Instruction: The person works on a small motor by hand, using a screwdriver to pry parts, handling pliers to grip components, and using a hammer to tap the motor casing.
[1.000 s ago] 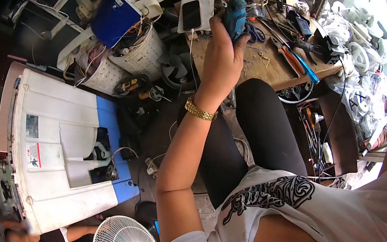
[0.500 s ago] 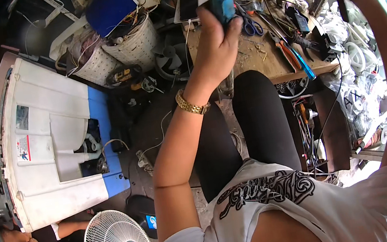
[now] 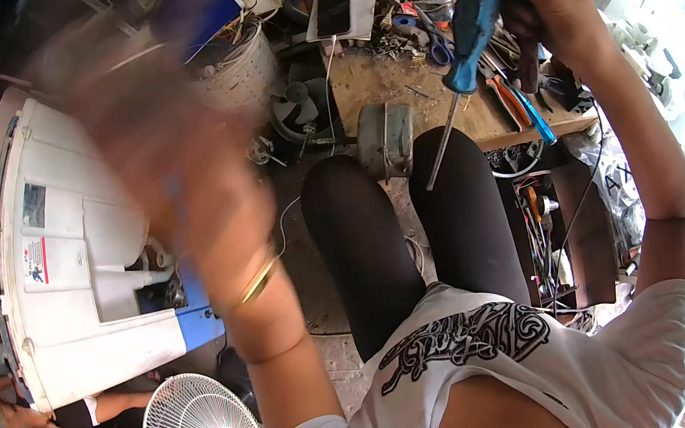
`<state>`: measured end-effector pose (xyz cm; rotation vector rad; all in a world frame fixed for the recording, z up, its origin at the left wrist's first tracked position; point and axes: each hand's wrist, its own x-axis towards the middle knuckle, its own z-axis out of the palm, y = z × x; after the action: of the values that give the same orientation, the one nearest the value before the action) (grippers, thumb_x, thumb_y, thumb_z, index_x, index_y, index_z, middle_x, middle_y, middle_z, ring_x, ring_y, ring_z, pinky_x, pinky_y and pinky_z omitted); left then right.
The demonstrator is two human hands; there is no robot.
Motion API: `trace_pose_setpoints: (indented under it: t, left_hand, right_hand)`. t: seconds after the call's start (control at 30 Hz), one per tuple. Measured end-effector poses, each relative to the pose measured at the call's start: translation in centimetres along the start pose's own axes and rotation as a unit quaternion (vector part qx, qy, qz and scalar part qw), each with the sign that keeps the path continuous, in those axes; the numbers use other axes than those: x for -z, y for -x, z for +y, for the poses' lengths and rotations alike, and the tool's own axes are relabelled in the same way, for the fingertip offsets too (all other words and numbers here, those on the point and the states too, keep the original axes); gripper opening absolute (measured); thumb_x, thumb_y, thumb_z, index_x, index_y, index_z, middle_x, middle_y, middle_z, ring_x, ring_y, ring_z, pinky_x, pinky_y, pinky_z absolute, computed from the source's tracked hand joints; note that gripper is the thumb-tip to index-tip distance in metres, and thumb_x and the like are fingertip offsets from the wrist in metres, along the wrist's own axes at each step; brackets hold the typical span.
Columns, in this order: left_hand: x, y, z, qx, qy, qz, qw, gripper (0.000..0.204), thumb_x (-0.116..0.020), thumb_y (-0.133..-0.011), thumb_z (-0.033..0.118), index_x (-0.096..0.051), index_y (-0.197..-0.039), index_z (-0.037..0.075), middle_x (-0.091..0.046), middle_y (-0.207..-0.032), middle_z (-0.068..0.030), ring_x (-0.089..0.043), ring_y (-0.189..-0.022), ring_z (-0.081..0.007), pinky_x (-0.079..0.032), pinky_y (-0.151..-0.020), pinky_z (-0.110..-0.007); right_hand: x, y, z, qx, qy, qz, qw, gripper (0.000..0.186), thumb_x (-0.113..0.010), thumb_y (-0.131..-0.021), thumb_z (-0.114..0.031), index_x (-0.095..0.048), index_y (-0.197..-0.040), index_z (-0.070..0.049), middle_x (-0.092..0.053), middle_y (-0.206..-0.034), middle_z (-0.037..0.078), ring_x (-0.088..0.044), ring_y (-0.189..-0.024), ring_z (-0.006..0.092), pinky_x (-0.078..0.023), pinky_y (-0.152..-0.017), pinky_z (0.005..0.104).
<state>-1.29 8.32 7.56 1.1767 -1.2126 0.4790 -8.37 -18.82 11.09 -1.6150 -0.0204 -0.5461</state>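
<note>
In my right hand [image 3: 545,6], raised over the right part of the workbench, is a screwdriver with a blue handle [image 3: 473,36]. Its thin shaft points down and to the left, the tip above my right thigh. My left hand [image 3: 175,141] is smeared by motion at the upper left, so its fingers and anything in them cannot be made out. A grey metal motor housing [image 3: 385,140] stands at the bench's near edge, between my knees. Pliers with orange and blue handles [image 3: 520,106] lie below my right hand.
The wooden workbench [image 3: 376,78] carries a phone [image 3: 334,10] on a cable, scissors [image 3: 439,47] and scattered small parts. A fan blade [image 3: 300,102] lies left of it. Left stands a large white and blue plastic casing [image 3: 71,340]; a white fan [image 3: 202,426] and another person are at lower left.
My left hand has swung left from above the bench, where it held a blue object. My right hand has come down and inward and now holds the blue screwdriver. The motor housing shows more fully.
</note>
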Motion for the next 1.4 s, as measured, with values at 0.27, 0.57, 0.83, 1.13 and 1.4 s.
trace_pose_setpoints:
  t: [0.27, 0.57, 0.83, 1.13, 1.4]
  left_hand:
    - [7.0, 0.3, 10.3, -0.169, 0.058, 0.092, 0.98, 0.07, -0.072, -0.089, 0.02, -0.034, -0.144, -0.001, -0.048, -0.138, -0.014, -0.05, -0.124, -0.0208, -0.04, -0.106, -0.036]
    - [8.5, 1.7, 12.3, -0.211, 0.063, 0.117, 0.968, 0.065, -0.07, -0.088, 0.017, -0.037, -0.141, -0.001, -0.05, -0.136, -0.0132, -0.05, -0.123, -0.0208, -0.04, -0.106, -0.036]
    - [7.3, 2.3, 11.6, -0.198, 0.07, 0.121, 0.97, 0.06, -0.069, -0.087, 0.015, -0.04, -0.138, 0.0, -0.051, -0.135, -0.0125, -0.051, -0.123, -0.0208, -0.039, -0.106, -0.035]
    - [4.7, 5.0, 10.7, -0.194, 0.07, 0.156, 0.966, 0.056, -0.068, -0.086, 0.012, -0.043, -0.135, 0.0, -0.053, -0.133, -0.0117, -0.051, -0.122, -0.0208, -0.039, -0.105, -0.035]
    - [3.1, 3.9, 9.2, -0.15, 0.067, 0.137, 0.977, 0.052, -0.066, -0.085, 0.01, -0.046, -0.132, 0.0, -0.054, -0.132, -0.011, -0.051, -0.121, -0.0208, -0.038, -0.105, -0.035]
  right_hand:
    - [4.3, 0.2, 0.1, 0.053, 0.025, 0.067, 0.996, 0.026, -0.071, -0.094, -0.023, -0.062, -0.112, -0.006, -0.054, -0.067, -0.005, -0.032, -0.043, 0.001, -0.024, -0.039, 0.02]
    - [6.6, 2.1, -0.1, 0.066, 0.052, 0.059, 0.995, 0.023, -0.068, -0.095, -0.02, -0.06, -0.113, -0.007, -0.058, -0.075, -0.002, -0.033, -0.045, 0.0014, -0.028, -0.039, 0.0189]
    - [6.3, 3.0, -0.3, 0.046, 0.083, 0.052, 0.994, 0.033, -0.074, -0.09, -0.024, -0.061, -0.112, -0.003, -0.06, -0.075, 0.0, -0.049, -0.054, 0.0049, -0.041, -0.048, 0.0213]
    - [4.7, 3.3, -0.9, 0.042, 0.068, 0.057, 0.995, 0.02, -0.073, -0.091, -0.015, -0.062, -0.102, -0.002, -0.063, -0.076, 0.003, -0.041, -0.044, 0.0033, -0.033, -0.039, 0.0199]
    - [4.2, 3.3, -0.1, 0.129, 0.015, -0.004, 0.992, 0.012, -0.065, -0.096, -0.011, -0.058, -0.105, -0.008, -0.057, -0.078, 0.0, -0.038, -0.049, 0.0041, -0.031, -0.043, 0.021]
